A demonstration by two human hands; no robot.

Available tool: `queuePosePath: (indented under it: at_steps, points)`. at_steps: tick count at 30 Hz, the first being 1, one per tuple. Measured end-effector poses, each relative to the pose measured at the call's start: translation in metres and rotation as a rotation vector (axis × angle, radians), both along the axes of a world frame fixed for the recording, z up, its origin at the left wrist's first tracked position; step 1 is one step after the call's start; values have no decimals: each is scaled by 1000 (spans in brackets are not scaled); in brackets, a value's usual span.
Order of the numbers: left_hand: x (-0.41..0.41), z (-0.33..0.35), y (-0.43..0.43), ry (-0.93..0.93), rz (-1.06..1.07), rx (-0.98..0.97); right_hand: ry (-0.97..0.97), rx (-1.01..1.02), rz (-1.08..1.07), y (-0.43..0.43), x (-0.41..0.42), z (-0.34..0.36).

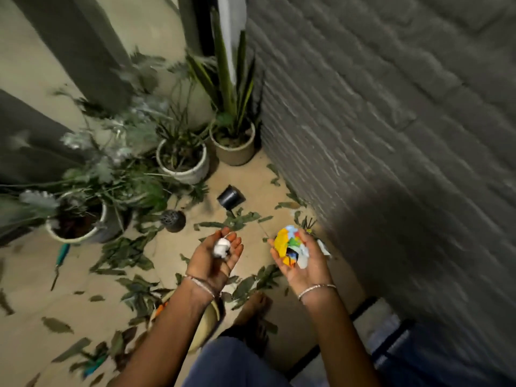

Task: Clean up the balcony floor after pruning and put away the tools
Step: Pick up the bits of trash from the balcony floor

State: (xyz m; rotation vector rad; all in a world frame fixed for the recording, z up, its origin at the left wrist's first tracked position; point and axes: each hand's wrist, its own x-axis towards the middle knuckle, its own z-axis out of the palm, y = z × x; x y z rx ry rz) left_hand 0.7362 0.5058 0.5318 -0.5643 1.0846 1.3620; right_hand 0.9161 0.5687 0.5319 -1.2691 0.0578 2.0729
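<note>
Clippings (122, 251) of green leaf lie strewn over the balcony floor (30, 277), thickest from its middle towards the left edge. Both hands are raised palm up above them. The left hand (215, 256) cups a white crumpled wad (222, 248), which sits in the palm with the fingers curled loosely up around it. The right hand (301, 263) holds a colourful crumpled wrapper (289, 245) between thumb and curved fingers, nearer the fingertips than the wrist. A teal-handled tool (62, 254) lies flat on the floor near its left edge, well apart from either hand, just beside a white plant pot (81, 227). A black pot (230, 197) lies tipped over near the brick wall (391, 135), and a beige plant pot (234, 148) stands in the far corner.
</note>
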Motion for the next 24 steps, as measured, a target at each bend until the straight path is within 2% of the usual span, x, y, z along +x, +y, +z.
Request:
queuePosePath:
  at_steps: [6,13,18,24]
  points:
    - [-55,83,-76,-25,231,123,-38,115,267,-36,-57,84]
    - [-141,136,-178,19,557,239,-23,316,545,-55,-170,151]
    - [-201,140,-278,32,773,208,11,326,726,-106,-265,164]
    - [-285,139,-422,56,986,139,114,226,867,-228,-405,159]
